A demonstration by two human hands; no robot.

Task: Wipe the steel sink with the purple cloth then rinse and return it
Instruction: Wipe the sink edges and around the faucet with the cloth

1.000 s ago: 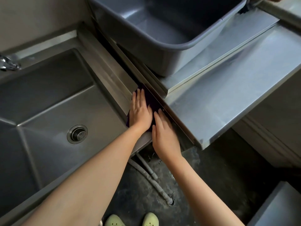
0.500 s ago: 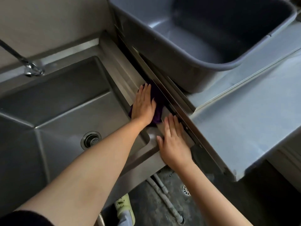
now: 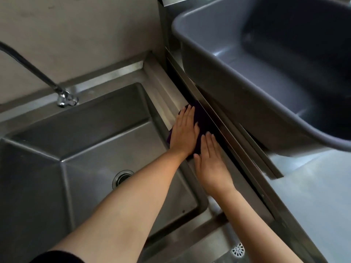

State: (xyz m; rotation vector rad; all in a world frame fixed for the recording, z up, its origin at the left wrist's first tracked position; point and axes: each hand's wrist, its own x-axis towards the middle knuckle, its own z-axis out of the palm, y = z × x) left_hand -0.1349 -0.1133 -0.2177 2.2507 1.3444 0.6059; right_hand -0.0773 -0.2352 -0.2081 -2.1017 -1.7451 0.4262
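L hand (image 3: pixel 183 133) flat on dark purple cloth (image 3: pixel 202 122)
Under it: shiny steel sink (image 3: pixel 167 97) rim. R hand (image 3: pixel 210 164) just beside, flat, holds nothing.

I see the sink (image 3: pixel 85 120) on my left, its drain (image 3: pixel 122 178) in the basin floor and the tap (image 3: pixel 65 99) on its back rim. The cloth (image 3: pixel 204 120) lies on the sink's right rim under my left hand (image 3: pixel 183 133); my right hand (image 3: pixel 209 164) rests just before it. Right of that rim stands the bench (image 3: pixel 313 196), a tub (image 3: pixel 237 88) toward its back.
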